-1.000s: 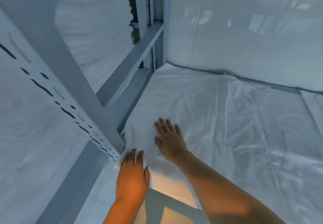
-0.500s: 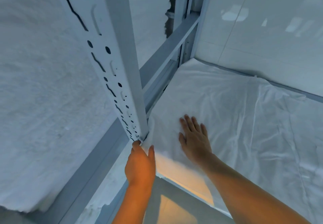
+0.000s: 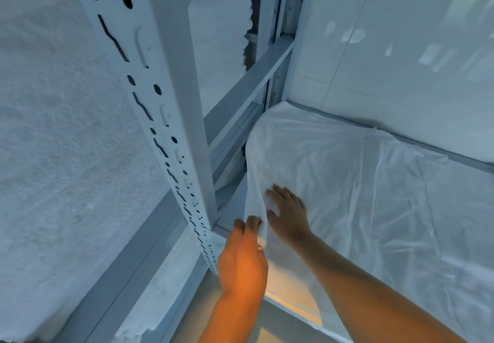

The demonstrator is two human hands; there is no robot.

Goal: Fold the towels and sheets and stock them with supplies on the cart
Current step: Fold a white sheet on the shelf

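Sheet: spread white over the shelf, reaching right of and beyond both hands; its near-left edge is lifted.
Post: perforated upright just left of the hands; the raised edge could snag there.
Right hand: flat, fingers spread, pressing the sheet; if it slips, the cloth bunches.
Left hand: fingers curled, pinching the edge; too hard a pull drags it off.

The left hand reaches forward with fingers curled in a pinch. The right hand lies flat just beside it, fingers spread, forearm stretched out.
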